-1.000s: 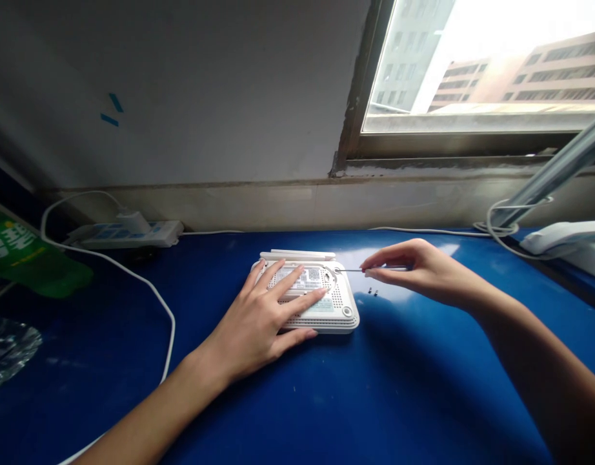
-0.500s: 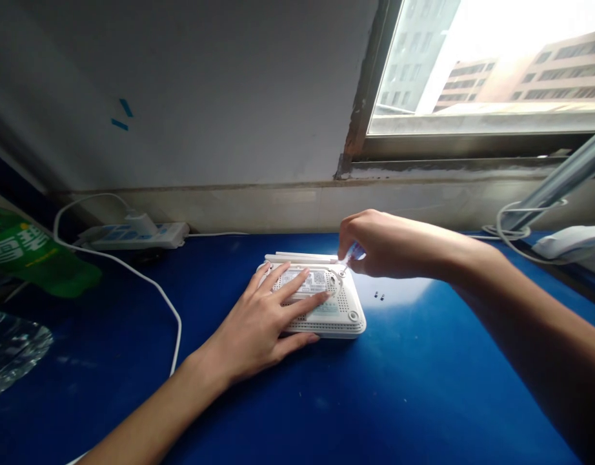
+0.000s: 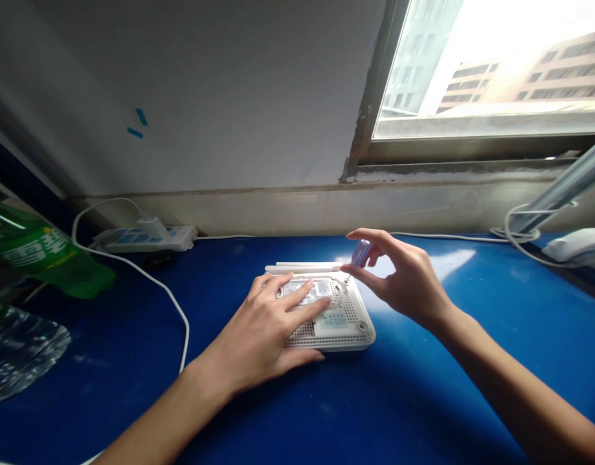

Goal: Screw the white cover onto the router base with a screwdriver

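A white router lies upside down on the blue table, its labelled, vented underside facing up and its folded antenna bars along the far edge. Across its left part my left hand lies flat with fingers spread, thumb along the near side. My right hand pinches the translucent purple handle of a small screwdriver between thumb and fingers. The screwdriver leans slightly, its thin shaft pointing down at the hole in the router's far right corner. Whether its tip sits in a screw I cannot tell.
On the left are a green bottle, a clear plastic bottle and a white power strip with a plugged-in adapter. A white cable curves over the table. A metal pole with wound cable stands at the right, below the window.
My right hand has turned over, its fingers opening around the screwdriver handle and its wrist dropping lower. Two small screws on the table are now hidden. The view has shifted slightly.
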`<control>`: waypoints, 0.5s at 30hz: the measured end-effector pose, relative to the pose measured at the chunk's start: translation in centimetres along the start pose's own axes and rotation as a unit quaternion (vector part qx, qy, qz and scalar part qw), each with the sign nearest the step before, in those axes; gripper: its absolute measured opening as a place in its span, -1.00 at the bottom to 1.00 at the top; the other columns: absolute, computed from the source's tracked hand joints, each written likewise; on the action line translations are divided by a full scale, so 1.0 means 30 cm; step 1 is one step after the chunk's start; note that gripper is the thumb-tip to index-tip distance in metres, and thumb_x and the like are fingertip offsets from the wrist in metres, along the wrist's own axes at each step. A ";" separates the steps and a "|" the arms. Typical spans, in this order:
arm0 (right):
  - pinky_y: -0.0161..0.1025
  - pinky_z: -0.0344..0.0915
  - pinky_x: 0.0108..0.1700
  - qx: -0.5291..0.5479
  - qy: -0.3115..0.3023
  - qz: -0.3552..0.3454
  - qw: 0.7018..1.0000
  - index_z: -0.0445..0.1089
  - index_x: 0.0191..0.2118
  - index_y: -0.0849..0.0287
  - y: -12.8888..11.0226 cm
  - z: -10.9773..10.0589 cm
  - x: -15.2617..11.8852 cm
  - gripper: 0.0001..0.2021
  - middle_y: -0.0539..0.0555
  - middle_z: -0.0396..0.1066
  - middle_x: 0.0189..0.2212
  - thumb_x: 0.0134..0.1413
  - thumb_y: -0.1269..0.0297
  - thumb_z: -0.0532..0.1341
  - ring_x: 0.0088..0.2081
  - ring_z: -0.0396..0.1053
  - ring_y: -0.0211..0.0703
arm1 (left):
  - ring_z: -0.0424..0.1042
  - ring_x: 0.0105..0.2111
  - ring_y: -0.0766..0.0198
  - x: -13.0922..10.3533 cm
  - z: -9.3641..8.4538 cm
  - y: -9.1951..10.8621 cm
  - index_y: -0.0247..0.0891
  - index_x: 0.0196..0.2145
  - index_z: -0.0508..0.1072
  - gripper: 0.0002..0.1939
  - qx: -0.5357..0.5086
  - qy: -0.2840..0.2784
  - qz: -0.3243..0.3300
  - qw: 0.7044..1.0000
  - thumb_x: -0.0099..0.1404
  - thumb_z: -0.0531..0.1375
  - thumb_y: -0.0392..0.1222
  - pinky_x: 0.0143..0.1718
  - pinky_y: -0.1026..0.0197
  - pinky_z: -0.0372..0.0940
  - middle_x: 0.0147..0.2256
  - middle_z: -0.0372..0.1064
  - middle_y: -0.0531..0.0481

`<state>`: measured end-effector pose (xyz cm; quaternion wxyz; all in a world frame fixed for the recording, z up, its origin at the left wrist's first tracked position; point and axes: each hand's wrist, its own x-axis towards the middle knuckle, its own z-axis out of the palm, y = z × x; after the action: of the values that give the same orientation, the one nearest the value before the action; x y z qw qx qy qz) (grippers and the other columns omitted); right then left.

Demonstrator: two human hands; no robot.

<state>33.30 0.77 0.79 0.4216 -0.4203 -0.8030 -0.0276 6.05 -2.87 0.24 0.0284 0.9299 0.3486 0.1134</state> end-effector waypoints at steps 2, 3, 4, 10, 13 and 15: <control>-0.15 0.51 -0.21 -0.007 0.016 0.002 1.000 0.44 0.16 0.14 0.004 0.006 -0.011 -0.54 0.08 0.62 -0.23 0.19 0.21 0.47 -0.39 0.53 -0.13 | 0.26 0.32 -0.28 0.003 -0.004 -0.007 0.03 0.39 0.34 -0.19 -0.002 0.002 -0.001 1.000 0.28 0.43 0.19 0.28 -0.36 0.21 0.37 0.33 -0.06; -0.12 0.53 -0.17 -0.001 0.014 0.005 1.000 0.42 0.20 0.15 0.004 0.006 -0.013 -0.52 0.11 0.63 -0.18 0.22 0.21 0.45 -0.35 0.56 -0.10 | 0.28 0.31 -0.26 0.004 -0.005 -0.013 0.04 0.39 0.35 -0.19 -0.003 0.002 -0.002 1.000 0.27 0.44 0.20 0.27 -0.35 0.23 0.37 0.32 -0.07; -0.08 0.55 -0.13 0.012 0.009 0.013 1.000 0.39 0.25 0.14 0.002 0.005 -0.014 -0.52 0.15 0.64 -0.11 0.27 0.21 0.41 -0.29 0.59 -0.07 | 0.29 0.30 -0.25 0.006 -0.006 -0.019 0.06 0.38 0.36 -0.19 -0.004 0.004 -0.002 1.000 0.26 0.44 0.22 0.26 -0.34 0.23 0.39 0.29 -0.09; -0.02 0.58 0.03 0.155 0.011 0.055 0.986 0.38 0.31 0.08 -0.025 0.002 -0.019 -0.62 0.16 0.61 0.06 0.45 0.31 0.19 -0.08 0.65 -0.04 | 0.22 0.35 -0.24 0.010 0.012 -0.050 0.14 0.38 0.37 -0.18 -0.025 0.008 0.003 1.000 0.24 0.40 0.33 0.29 -0.38 0.16 0.42 0.22 -0.18; -0.04 0.61 -0.07 0.131 0.066 0.070 0.987 0.52 0.15 0.06 -0.032 0.018 -0.012 -0.70 0.07 0.64 -0.21 0.36 0.25 0.32 -0.24 0.63 -0.06 | 0.15 0.41 -0.25 0.009 0.021 -0.059 0.14 0.38 0.36 -0.19 -0.042 0.003 -0.003 0.999 0.26 0.40 0.31 0.34 -0.41 0.10 0.43 0.21 -0.18; -0.05 0.60 -0.16 0.091 0.088 0.069 0.990 0.58 0.06 0.06 -0.031 0.029 -0.005 -0.75 0.05 0.59 -0.30 0.31 0.19 0.36 -0.34 0.57 -0.09 | 0.12 0.43 -0.26 0.010 0.022 -0.062 0.14 0.38 0.37 -0.20 -0.048 -0.004 -0.007 0.999 0.26 0.40 0.30 0.36 -0.42 0.08 0.44 0.18 -0.19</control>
<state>32.13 0.43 0.40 0.5275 -0.4307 -0.7313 0.0378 5.21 -1.25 -0.59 0.0757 0.9254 0.3493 0.1259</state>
